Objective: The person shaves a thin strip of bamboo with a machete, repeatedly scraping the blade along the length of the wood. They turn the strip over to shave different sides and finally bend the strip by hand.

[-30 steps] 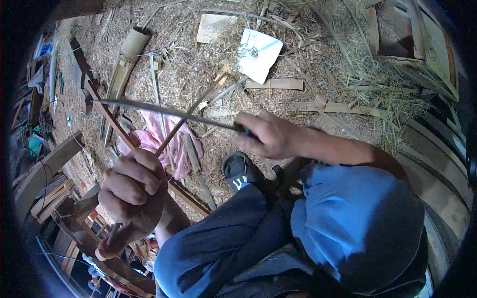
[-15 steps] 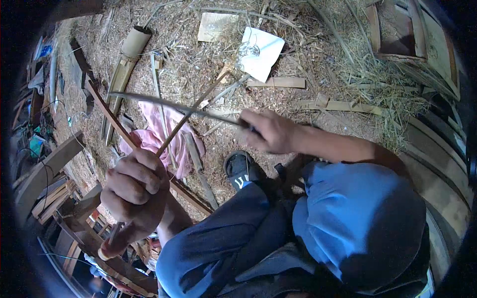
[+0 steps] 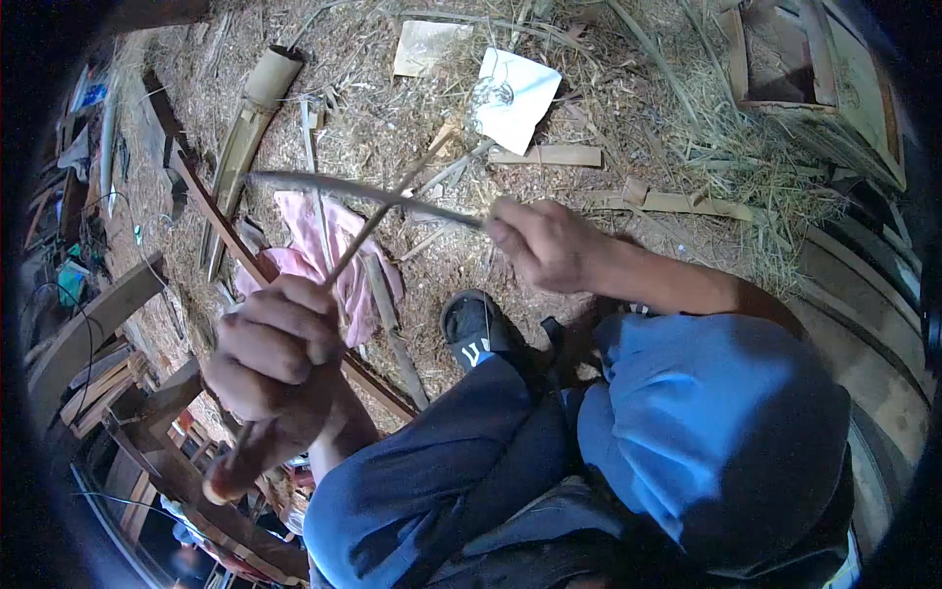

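My left hand (image 3: 275,358) is closed around a thin bamboo stick (image 3: 378,218) that slants up and to the right; its lower end sticks out below my fist. My right hand (image 3: 545,240) grips the handle of a long narrow blade (image 3: 353,189), which reaches left and crosses over the stick just above my left hand. The blade touches the stick where they cross. The handle is hidden inside my fingers. My knees in dark trousers and a blue sleeve fill the lower right.
The ground is covered in shavings and straw. A pink cloth (image 3: 309,245) lies under the stick, a black sandal (image 3: 473,329) by my knee. A white sheet (image 3: 515,98), a bamboo tube (image 3: 270,79), flat wood strips (image 3: 545,155) and wooden frames (image 3: 785,59) lie beyond.
The blade has slid to the right along the stick, its tip pulling in from the far left. My right hand drew right and slightly up; my left hand stayed nearly still.
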`<state>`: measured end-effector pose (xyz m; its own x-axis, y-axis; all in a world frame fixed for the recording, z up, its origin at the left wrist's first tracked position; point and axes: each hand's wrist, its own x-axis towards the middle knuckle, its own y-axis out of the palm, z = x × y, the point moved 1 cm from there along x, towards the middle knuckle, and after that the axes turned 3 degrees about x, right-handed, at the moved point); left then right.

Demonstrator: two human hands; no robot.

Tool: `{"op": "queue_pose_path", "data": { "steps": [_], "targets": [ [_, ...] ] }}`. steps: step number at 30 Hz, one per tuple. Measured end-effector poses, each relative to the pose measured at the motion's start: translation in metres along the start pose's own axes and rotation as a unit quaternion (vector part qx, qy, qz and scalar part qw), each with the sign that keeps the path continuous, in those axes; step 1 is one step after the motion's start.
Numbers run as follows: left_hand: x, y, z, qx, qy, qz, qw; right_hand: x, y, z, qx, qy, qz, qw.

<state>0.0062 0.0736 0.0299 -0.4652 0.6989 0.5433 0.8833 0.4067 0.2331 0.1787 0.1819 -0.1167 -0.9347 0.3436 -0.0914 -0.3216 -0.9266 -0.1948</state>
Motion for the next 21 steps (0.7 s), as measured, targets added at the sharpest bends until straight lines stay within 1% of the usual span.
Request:
{"op": "queue_pose_path", "data": {
  "steps": [1, 3, 4, 5, 7, 8, 9, 11, 13, 14, 15, 16, 17, 19, 20, 21],
  "targets": [
    [-0.001, 0.005, 0.0, 0.001, 0.004, 0.001, 1.0, 0.0, 0.002, -0.017, -0.002, -0.004, 0.0, 1.0],
    [-0.004, 0.011, 0.002, -0.013, 0.004, -0.042, 0.999, 0.001, 0.001, -0.04, -0.062, 0.037, -0.034, 0.997],
    [-0.002, 0.011, 0.004, -0.017, 0.022, -0.026, 0.999, 0.005, 0.0, -0.036, -0.083, 0.073, -0.01, 0.994],
    [-0.001, 0.014, 0.005, -0.018, 0.022, -0.027, 0.999, 0.009, -0.004, -0.023, -0.084, 0.073, -0.01, 0.994],
    [0.002, 0.015, 0.004, 0.064, 0.028, -0.201, 0.977, 0.012, -0.007, 0.006, -0.018, 0.13, 0.027, 0.991],
    [0.002, 0.009, 0.002, 0.01, 0.006, -0.068, 0.998, 0.01, -0.005, 0.008, -0.003, 0.103, 0.041, 0.994],
    [0.001, 0.009, 0.003, 0.01, 0.004, -0.068, 0.998, 0.006, -0.004, 0.015, -0.001, 0.105, 0.041, 0.994],
    [-0.002, 0.013, 0.006, -0.039, 0.023, -0.032, 0.998, 0.002, -0.009, 0.036, -0.025, -0.042, 0.03, 0.998],
    [-0.003, 0.015, 0.004, -0.028, 0.017, -0.037, 0.999, 0.002, -0.004, 0.016, -0.033, -0.04, 0.026, 0.998],
    [-0.002, 0.016, 0.004, -0.02, 0.016, -0.039, 0.999, 0.005, 0.001, -0.009, -0.032, 0.062, 0.013, 0.997],
    [-0.001, 0.016, 0.004, -0.012, 0.017, -0.042, 0.999, 0.013, -0.002, -0.016, -0.033, 0.163, -0.001, 0.986],
    [-0.003, 0.009, 0.0, 0.0, -0.001, 0.002, 1.0, 0.016, -0.011, -0.016, -0.091, 0.087, -0.021, 0.992],
    [-0.005, 0.007, 0.0, -0.001, 0.003, 0.001, 1.0, 0.018, -0.012, -0.017, -0.094, 0.085, -0.022, 0.992],
    [-0.01, 0.006, 0.0, 0.01, -0.008, -0.048, 0.999, 0.021, -0.006, -0.019, -0.081, 0.131, -0.002, 0.988],
    [-0.007, 0.005, 0.001, 0.023, 0.01, -0.03, 0.999, 0.022, -0.008, -0.002, -0.076, 0.141, 0.029, 0.987],
    [-0.005, 0.004, 0.002, 0.023, 0.012, -0.03, 0.999, 0.021, -0.011, 0.01, -0.077, 0.139, 0.029, 0.987]
  ]
}}
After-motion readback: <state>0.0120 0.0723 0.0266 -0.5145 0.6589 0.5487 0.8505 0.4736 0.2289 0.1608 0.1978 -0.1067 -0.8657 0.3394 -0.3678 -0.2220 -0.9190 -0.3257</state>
